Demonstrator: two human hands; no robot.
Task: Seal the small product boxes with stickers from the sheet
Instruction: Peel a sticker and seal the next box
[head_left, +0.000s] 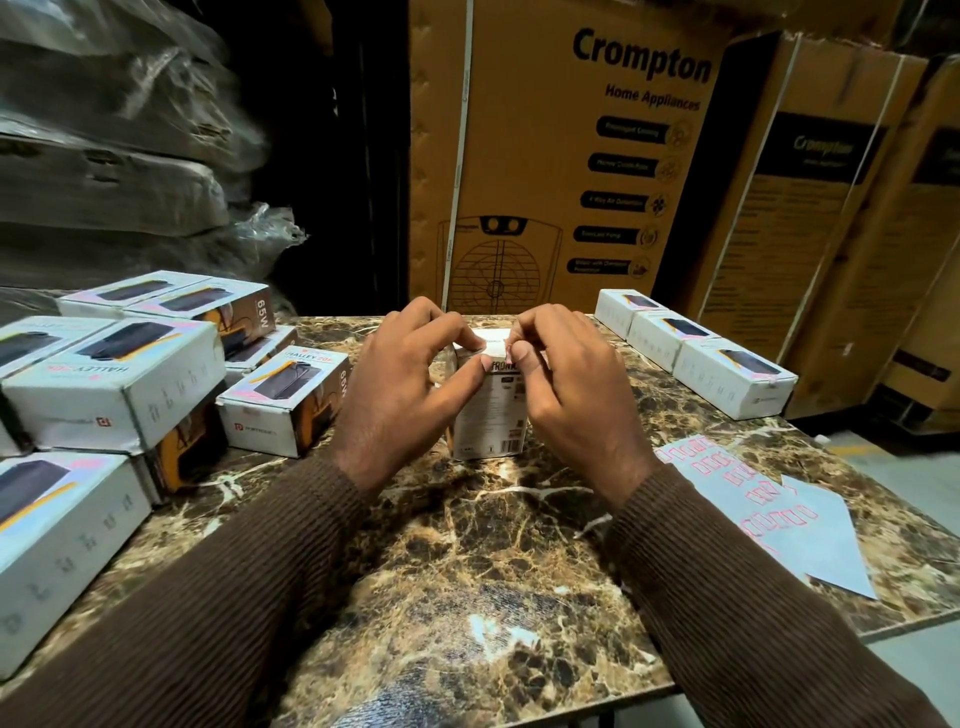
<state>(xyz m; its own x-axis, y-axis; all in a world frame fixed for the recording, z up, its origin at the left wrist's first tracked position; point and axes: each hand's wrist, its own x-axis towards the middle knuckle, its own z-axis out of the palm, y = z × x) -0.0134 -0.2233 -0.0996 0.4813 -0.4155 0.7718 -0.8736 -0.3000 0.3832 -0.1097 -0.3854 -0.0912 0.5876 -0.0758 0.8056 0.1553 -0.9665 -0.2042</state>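
Your left hand (410, 384) and right hand (566, 389) pinch the top edge of the small white upright product box (485, 415) with curled fingers, mid brown marble tabletop (467, 545); the pale sticker sheet (769, 504) lies right.

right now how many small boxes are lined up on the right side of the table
3, in a row along the table's right far edge: far box, middle box, near box. None seems hidden there.
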